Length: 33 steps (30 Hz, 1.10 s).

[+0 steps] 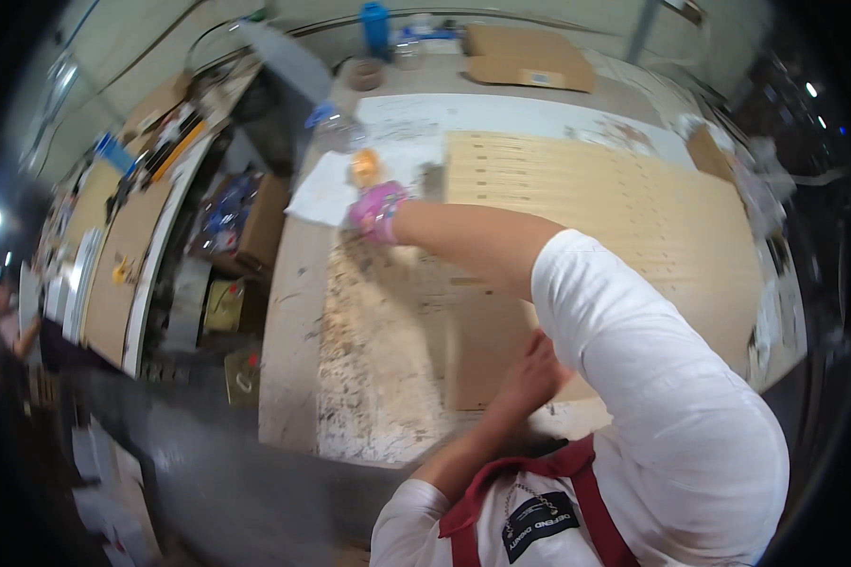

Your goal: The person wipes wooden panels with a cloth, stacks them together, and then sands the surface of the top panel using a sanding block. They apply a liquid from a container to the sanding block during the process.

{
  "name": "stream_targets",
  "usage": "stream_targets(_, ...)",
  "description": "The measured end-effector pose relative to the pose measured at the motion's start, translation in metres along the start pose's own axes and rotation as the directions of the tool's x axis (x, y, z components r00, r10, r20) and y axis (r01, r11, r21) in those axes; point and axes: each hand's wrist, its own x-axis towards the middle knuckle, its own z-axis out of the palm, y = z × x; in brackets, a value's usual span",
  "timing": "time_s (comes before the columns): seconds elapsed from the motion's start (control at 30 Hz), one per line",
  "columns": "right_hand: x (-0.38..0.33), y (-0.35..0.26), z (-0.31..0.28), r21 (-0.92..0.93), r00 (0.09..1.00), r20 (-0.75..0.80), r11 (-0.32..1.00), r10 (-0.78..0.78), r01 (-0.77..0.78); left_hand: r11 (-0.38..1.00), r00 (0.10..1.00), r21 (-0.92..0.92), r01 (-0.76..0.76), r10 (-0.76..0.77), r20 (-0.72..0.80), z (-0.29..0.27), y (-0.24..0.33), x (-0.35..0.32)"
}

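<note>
Two hands are seen over the counter (293, 312). Nearest, the left hand (531, 370) is pressed flat, fingers spread, on a brown cardboard sheet (487, 350) near the front edge. Farther in, the right hand (376, 210), in a pink glove, is blurred; its grip cannot be told. An orange object (365, 166) lies just beyond it, on white paper (326, 189) toward the far left.

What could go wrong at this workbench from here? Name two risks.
1. The gloved right hand reaches far across, close to the orange thing and the clear bottle by the table's edge; a bump might send the bottle off.
2. The left hand leans on a loose brown board, which could slide.
</note>
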Motion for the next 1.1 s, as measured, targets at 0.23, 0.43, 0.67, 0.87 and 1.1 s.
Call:
stream_targets(0.23,-0.206,0.046,-0.064,0.241,0.879,-0.473,0.95,-0.065,0.199,0.836,0.996,0.543,-0.076,0.088,0.004,-0.017,0.005,0.012)
stream_targets(0.43,-0.517,0.172,-0.008,0.449,0.472,-0.671,0.82,0.572,-0.355,0.788,0.989,0.607,-0.099,0.144,-0.026,-0.012,0.026,0.021)
stream_targets(0.67,-0.875,0.278,0.122,0.619,-0.308,-0.32,-0.048,0.896,-0.784,0.842,0.986,0.537,-0.054,0.131,-0.105,0.009,0.052,0.035)
stream_targets(0.87,-0.921,0.326,0.175,0.477,-0.424,-0.04,-0.356,0.905,-0.804,0.84,0.947,0.437,-0.321,0.273,0.171,0.11,0.132,0.102)
stream_targets(1.1,-0.909,0.332,0.211,0.344,-0.233,0.107,-0.256,0.967,-0.904,0.738,0.954,0.605,-0.298,0.212,0.211,0.177,0.149,0.136)
